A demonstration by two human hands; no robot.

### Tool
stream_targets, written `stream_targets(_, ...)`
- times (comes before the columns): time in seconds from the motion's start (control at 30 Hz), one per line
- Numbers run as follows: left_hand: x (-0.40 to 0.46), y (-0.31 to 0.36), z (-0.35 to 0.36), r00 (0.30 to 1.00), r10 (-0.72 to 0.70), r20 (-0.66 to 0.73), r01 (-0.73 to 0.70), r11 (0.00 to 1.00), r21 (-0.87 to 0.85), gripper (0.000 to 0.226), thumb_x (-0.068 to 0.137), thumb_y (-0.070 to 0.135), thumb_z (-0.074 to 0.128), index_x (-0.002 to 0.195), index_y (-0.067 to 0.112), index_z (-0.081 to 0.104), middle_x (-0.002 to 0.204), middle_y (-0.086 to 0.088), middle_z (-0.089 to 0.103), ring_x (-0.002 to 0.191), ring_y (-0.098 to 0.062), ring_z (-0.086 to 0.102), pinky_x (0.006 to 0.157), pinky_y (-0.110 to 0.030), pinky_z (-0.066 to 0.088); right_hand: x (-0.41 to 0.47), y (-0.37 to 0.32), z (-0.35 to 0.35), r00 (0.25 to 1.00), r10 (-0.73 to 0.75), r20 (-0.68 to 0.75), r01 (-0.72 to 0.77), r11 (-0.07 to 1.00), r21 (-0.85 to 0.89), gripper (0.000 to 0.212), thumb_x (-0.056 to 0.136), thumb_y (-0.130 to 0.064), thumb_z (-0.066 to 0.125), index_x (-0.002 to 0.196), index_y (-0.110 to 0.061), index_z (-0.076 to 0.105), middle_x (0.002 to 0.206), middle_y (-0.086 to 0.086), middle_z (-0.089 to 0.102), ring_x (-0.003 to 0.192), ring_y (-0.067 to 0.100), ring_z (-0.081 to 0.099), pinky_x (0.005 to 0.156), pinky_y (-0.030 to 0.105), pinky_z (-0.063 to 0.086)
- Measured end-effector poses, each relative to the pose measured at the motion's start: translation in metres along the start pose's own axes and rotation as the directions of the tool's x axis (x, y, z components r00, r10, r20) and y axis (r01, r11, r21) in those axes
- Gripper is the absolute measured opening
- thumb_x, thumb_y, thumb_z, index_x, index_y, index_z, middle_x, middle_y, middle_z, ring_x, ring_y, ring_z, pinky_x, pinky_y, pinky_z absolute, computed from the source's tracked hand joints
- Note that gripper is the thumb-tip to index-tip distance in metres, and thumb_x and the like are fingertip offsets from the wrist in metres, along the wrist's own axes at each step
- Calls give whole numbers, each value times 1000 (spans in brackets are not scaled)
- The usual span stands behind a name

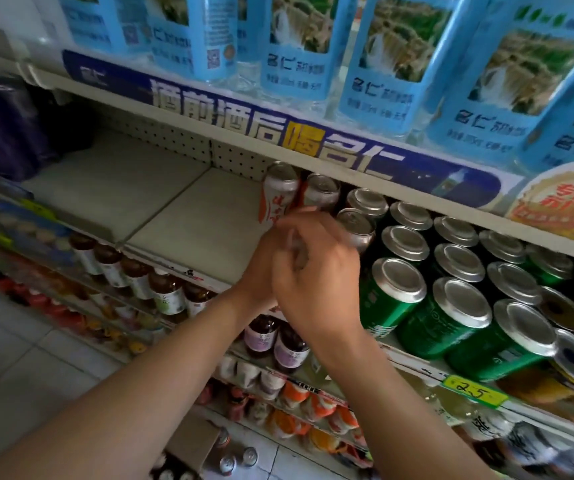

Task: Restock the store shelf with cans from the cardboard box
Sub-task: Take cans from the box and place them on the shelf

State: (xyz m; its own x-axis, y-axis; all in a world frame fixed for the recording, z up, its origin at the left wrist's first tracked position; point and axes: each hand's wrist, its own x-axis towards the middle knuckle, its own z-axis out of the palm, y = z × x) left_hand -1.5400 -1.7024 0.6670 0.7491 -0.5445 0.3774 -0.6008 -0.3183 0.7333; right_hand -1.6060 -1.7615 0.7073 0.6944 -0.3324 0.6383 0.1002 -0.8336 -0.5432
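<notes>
Several white and orange cans stand at the back of the middle shelf (174, 209), to the right of its bare part. My left hand (259, 268) is wrapped around the lower part of the leftmost white and orange can (278, 195). My right hand (316, 282) overlaps the left hand from the right, its back toward me and its fingers curled and blurred. Its knuckles are beside another silver-topped can (356, 228), and whether it grips anything is hidden. On the floor below lies the open cardboard box (192, 441) with several cans (226, 463) in and beside it.
Rows of green cans (393, 296) fill the shelf right of my hands. Blue-labelled bottles (375, 64) line the shelf above, whose edge overhangs the cans. Tea bottles (167, 292) and small drinks fill the lower shelves. A yellow price tag (472, 393) reads 2.5.
</notes>
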Motion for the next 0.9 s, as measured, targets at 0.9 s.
stream_targets(0.9,-590,-608,130,39,-987,-159,995,52,-80,53,61,47,72,105,25,52,111,2,55,98,-17,60,83,-34,54,-566,148,629,-262,-203,943,222,939,264,86,70,-31,81,143,-15,39,136,18,48,118,37,55,95,39,48)
